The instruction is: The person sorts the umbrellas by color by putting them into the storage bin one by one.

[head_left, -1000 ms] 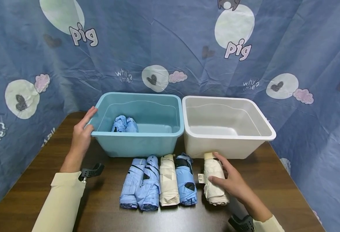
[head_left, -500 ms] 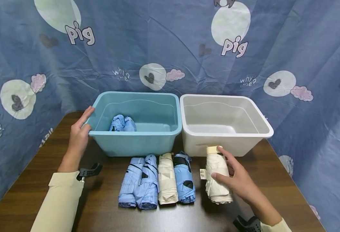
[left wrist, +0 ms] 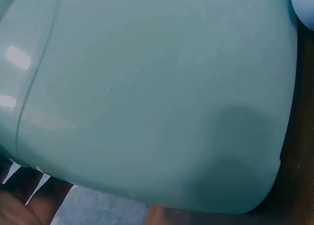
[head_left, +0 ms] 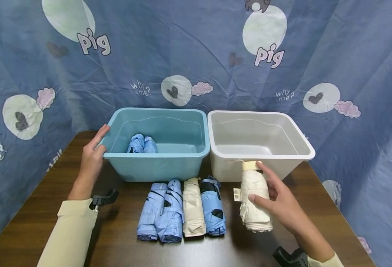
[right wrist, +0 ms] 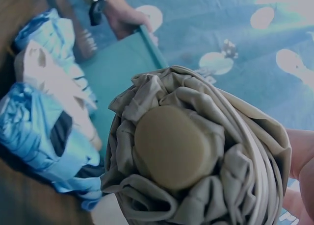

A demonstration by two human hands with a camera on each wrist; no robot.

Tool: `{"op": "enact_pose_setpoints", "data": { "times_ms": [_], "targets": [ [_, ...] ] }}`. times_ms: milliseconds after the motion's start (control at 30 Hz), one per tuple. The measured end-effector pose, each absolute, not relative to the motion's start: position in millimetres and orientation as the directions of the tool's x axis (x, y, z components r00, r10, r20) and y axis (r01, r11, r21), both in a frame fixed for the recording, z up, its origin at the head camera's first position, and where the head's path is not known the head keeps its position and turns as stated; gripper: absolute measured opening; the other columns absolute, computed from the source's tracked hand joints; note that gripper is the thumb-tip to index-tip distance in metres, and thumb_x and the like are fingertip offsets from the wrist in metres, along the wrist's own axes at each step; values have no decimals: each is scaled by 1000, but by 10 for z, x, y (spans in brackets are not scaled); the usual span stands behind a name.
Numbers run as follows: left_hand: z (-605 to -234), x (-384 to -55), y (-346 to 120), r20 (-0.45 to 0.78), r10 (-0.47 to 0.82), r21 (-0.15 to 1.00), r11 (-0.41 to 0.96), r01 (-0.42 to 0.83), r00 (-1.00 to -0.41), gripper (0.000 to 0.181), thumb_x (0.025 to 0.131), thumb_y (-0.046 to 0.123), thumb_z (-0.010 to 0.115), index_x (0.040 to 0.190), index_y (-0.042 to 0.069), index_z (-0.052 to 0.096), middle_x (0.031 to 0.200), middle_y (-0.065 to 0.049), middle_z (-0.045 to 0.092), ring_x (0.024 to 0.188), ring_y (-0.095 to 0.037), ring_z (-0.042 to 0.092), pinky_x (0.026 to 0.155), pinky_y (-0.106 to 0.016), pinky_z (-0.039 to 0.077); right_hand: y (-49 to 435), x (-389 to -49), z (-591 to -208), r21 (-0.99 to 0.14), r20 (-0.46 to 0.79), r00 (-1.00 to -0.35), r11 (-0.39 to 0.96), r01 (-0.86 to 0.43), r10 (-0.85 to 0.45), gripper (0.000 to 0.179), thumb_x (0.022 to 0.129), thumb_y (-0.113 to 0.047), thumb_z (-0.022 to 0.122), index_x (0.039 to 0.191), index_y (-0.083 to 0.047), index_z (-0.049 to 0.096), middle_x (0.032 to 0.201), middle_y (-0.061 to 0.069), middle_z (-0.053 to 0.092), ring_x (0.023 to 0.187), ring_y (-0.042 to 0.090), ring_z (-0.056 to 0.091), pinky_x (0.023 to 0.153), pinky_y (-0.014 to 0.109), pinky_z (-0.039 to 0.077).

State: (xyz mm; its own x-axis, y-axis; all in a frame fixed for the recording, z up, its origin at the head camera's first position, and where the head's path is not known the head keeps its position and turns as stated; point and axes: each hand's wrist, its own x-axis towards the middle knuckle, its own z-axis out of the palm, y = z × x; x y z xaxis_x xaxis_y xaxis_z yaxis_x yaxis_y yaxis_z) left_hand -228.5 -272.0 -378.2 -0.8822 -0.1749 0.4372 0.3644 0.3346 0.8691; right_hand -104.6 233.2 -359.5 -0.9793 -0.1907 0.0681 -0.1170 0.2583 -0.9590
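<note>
Evidently lifted within the last second. In the head view, find the rolled cream umbrella (head_left: 253, 187) right of and below centre, raised off the wooden table (head_left: 116, 237), just before the white bin (head_left: 264, 156). Seems, for the work in hand, past picking up and into carrying, though not inside either bin. Held between thumb and fingers of the right hand (head_left: 281, 199), closed onto its side. Runs nearly upright in the picture along its length, pale yellow cap (head_left: 250, 165) uppermost and leaning slightly left. At left, note the left hand (head_left: 91, 157) gripping the rim of the teal bin (head_left: 159, 155), unchanged.

From the left wrist, see mostly teal wall; no umbrella.

From the right wrist, meet the umbrella end-on at lower centre, tan knob (right wrist: 170, 146) facing the lens, long axis pointing nearly straight away.
</note>
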Motion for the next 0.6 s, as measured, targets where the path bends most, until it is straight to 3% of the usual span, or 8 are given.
{"op": "enact_pose_setpoints", "data": {
  "times_ms": [600],
  "targets": [
    [-3804,-2291,-2709,416,-181,875,345,339,-891,60,87,-2,32,143,10,48,153,-2,37,140,-11,30,101,-20,26,2455,-1410,-3044,-944,147,-959,256,-209,-240,85,87,-4,68,153,-32,23,125,30,47,93,21,67,67,43,55]
  ]
}}
